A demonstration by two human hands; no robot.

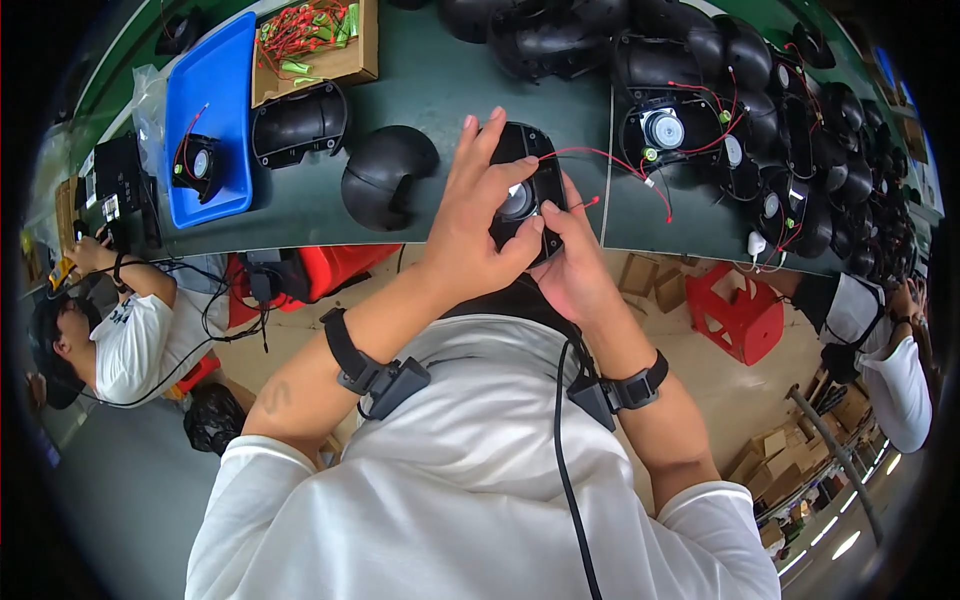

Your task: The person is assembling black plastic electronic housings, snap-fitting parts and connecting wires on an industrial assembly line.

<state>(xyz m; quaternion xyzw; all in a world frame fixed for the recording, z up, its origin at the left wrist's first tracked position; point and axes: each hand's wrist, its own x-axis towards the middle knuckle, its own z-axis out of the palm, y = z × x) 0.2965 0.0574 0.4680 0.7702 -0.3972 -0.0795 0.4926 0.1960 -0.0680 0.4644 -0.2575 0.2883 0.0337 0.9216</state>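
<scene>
Just in front of my body, both hands hold a black plastic speaker housing (546, 188). A round speaker (516, 203) with a pale cone shows inside it, partly covered by my fingers. My left hand (478, 215) bends its index finger and thumb onto the housing's face, while other fingers stretch up past its far edge. My right hand (575, 255) grips the lower right side, thumb on the rim. Thin red wires (590, 152) run out to the right from the housing. To the left of my left hand lies a rounded black shell (385, 180).
At left, a blue tray (210, 120) holds another speaker piece; beside it are an open black shell (300, 125) and a cardboard box (365, 50) of green wired cells. Black housings (740, 100) crowd the right. A red stool (740, 315) stands below; people work on both sides.
</scene>
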